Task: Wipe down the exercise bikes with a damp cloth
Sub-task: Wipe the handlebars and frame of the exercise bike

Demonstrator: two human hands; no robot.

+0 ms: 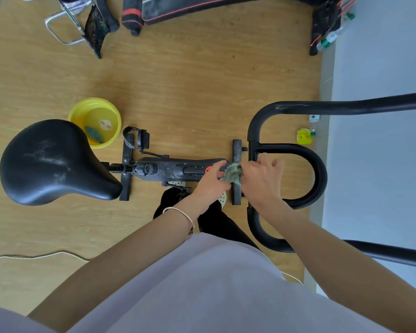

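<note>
Overhead view of an exercise bike (168,170) standing on a wood-grain floor (190,92). A crumpled green cloth (232,174) lies bunched between both hands, above the front end of the bike's frame, just beside the stem of the handlebars (320,175). The left hand (214,181) pinches the cloth's left edge with thumb and fingertips drawn narrow; a thin bangle (180,213) circles that wrist. The right hand (262,181) closes on the cloth's right side, its fingers curled over the fabric and the back of the hand toward the camera.

The bike's long axis runs left to right across the view: the black saddle (53,162), scuffed pale on top, sits at the left end, and the looped black handlebars point right, toward a pale wall (382,68). Two black cross-feet span the frame at right angles.

A yellow basin (95,122) rests on the floor just behind the saddle and holds a second greenish cloth (94,134). A small yellow object (304,137) lies near the wall. Dark equipment with red trim (202,8) and a chrome tube frame (63,30) occupy the far floor. A white cable (34,257) trails along the near left.
</note>
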